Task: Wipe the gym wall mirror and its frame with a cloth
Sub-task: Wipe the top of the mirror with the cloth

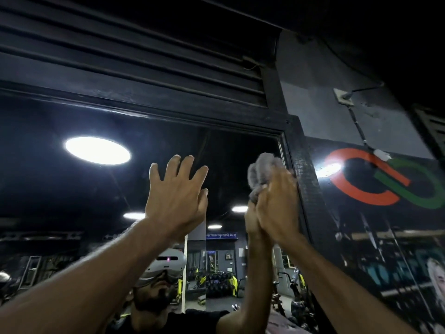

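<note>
The wall mirror (72, 189) fills the left and middle of the head view, edged by a black frame (303, 169) along its top and right side. My right hand (277, 208) is raised near the mirror's upper right corner and presses a crumpled grey cloth (261, 174) against the glass, close to the right frame. Whether its fingers curl round the cloth is hidden by the back of the hand. My left hand (175, 198) is held up flat with fingers spread, on or just in front of the glass left of the cloth; it holds nothing.
Black slatted panels (120, 56) run above the frame. To the right is a dark wall with a red and green painted logo (375, 182), a wall socket (343, 96) and a cable. The mirror reflects ceiling lights and gym equipment.
</note>
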Demonstrator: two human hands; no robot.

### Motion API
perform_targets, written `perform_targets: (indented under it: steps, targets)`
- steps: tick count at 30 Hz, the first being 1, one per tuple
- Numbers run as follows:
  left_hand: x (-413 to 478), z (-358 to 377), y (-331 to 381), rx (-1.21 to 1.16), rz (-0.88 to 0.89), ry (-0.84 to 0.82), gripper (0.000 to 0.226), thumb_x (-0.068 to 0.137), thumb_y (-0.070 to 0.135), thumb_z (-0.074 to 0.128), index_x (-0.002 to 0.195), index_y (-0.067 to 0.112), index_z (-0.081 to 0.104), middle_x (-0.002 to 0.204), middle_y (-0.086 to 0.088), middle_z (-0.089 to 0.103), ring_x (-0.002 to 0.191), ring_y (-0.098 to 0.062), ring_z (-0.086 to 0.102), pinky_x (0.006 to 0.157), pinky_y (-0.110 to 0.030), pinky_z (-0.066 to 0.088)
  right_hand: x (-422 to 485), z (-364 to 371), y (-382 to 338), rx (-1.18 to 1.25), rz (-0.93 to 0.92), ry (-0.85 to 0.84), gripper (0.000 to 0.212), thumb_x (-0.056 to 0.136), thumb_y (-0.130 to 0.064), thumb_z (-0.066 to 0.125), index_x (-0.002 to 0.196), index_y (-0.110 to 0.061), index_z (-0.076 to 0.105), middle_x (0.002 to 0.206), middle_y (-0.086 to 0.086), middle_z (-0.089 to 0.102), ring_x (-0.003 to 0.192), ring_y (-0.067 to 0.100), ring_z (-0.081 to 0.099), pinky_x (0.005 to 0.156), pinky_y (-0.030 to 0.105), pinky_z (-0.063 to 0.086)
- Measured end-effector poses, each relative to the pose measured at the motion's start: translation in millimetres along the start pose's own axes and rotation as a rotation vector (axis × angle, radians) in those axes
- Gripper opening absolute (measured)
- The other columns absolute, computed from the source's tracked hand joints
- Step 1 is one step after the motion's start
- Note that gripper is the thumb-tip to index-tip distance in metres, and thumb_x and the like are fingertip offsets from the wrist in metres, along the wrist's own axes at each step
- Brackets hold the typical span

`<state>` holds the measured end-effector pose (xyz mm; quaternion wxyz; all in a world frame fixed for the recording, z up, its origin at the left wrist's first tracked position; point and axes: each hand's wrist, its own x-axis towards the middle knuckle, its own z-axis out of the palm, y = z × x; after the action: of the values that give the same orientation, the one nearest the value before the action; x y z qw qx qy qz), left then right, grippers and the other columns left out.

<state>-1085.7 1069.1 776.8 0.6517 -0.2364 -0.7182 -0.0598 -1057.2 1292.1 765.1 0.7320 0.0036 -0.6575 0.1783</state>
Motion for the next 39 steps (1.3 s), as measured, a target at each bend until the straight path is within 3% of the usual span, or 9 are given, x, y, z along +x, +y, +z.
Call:
perform_targets:
  steps: [5, 11, 18, 23, 26, 30, 35, 37, 39]
  targets:
    - [2, -5, -17, 0.029, -0.026, -0.019, 0.058, 0.100, 0.050, 0.038, 0.156, 0.034, 0.026, 0.165, -0.004, 0.019, 0.154, -0.029, 0.014, 0.118, -0.065, 0.020, -64, -1, -12, -0.080, -0.291, -0.298, 0.083, 0.098, -0.062, 0.044, 0.162, -0.034, 0.000, 0.171, -0.011, -0.006, 0.157, 0.010, -0.009, 0.127, 0.039, 0.001]
    - [9, -10, -31, 0.057, -0.003, -0.023, 0.057, 0.102, 0.049, 0.033, 0.156, 0.035, 0.023, 0.166, -0.003, 0.019, 0.154, -0.028, 0.015, 0.119, -0.065, 0.019, 39, 28, -47, -0.130, 0.088, -0.041, 0.066, 0.108, -0.048, 0.029, 0.163, -0.023, 0.006, 0.171, 0.011, 0.008, 0.158, 0.030, 0.002, 0.128, 0.051, 0.005]
    - [21, -22, -69, 0.101, -0.057, -0.018, 0.058, 0.103, 0.050, 0.033, 0.157, 0.035, 0.016, 0.166, -0.005, 0.016, 0.154, -0.031, 0.013, 0.117, -0.067, 0.019, 1, 23, -57, -0.067, -0.478, -0.250, 0.061, 0.106, -0.035, 0.044, 0.160, -0.037, 0.015, 0.170, -0.008, 0.007, 0.157, 0.015, 0.002, 0.127, 0.038, 0.004]
    - [17, -37, -106, 0.163, -0.090, -0.015, 0.061, 0.101, 0.052, 0.033, 0.157, 0.034, 0.017, 0.163, -0.004, 0.020, 0.151, -0.031, 0.020, 0.112, -0.064, 0.030, 75, 52, -101, -0.140, 0.086, -0.018, 0.059, 0.105, -0.033, 0.038, 0.161, -0.018, 0.024, 0.167, 0.016, 0.022, 0.154, 0.037, 0.017, 0.125, 0.054, 0.014]
    - [8, -41, -110, 0.138, -0.045, -0.039, 0.061, 0.100, 0.051, 0.034, 0.155, 0.031, 0.020, 0.160, -0.007, 0.024, 0.151, -0.032, 0.021, 0.113, -0.064, 0.031, 41, 71, -146, -0.187, -0.206, -0.046, 0.059, 0.105, -0.037, 0.043, 0.159, -0.019, 0.025, 0.166, 0.017, 0.023, 0.153, 0.037, 0.018, 0.125, 0.050, 0.016]
    - [-27, -39, -104, 0.143, 0.029, -0.092, 0.062, 0.094, 0.055, 0.029, 0.152, 0.031, 0.026, 0.163, -0.009, 0.024, 0.152, -0.032, 0.021, 0.117, -0.063, 0.026, -9, 44, -109, -0.088, -0.627, -0.311, 0.057, 0.105, -0.040, 0.041, 0.159, -0.032, 0.026, 0.169, -0.003, 0.018, 0.157, 0.016, 0.008, 0.127, 0.036, 0.004]
    - [-59, -33, -107, 0.161, 0.034, -0.132, 0.070, 0.093, 0.056, 0.031, 0.156, 0.025, 0.028, 0.163, -0.011, 0.023, 0.152, -0.032, 0.021, 0.117, -0.064, 0.026, -21, 19, -36, 0.033, -0.018, 0.013, 0.053, 0.102, -0.028, 0.044, 0.153, -0.034, 0.035, 0.160, -0.006, 0.035, 0.143, 0.015, 0.036, 0.114, 0.049, 0.041]
    - [-62, -29, -104, 0.163, 0.026, -0.143, 0.071, 0.094, 0.055, 0.030, 0.158, 0.023, 0.026, 0.165, -0.012, 0.019, 0.154, -0.032, 0.018, 0.118, -0.065, 0.022, -56, 30, -56, -0.033, -0.108, -0.001, 0.048, 0.100, -0.027, 0.042, 0.148, -0.030, 0.039, 0.158, 0.000, 0.038, 0.147, 0.024, 0.034, 0.119, 0.055, 0.033]
    - [-63, -26, -98, 0.145, 0.011, -0.149, 0.074, 0.094, 0.056, 0.028, 0.159, 0.021, 0.026, 0.166, -0.014, 0.018, 0.154, -0.033, 0.017, 0.119, -0.066, 0.019, -97, 38, -75, -0.082, -0.321, -0.232, 0.051, 0.101, -0.036, 0.037, 0.152, -0.034, 0.031, 0.167, -0.007, 0.019, 0.157, 0.019, 0.011, 0.129, 0.047, 0.010]
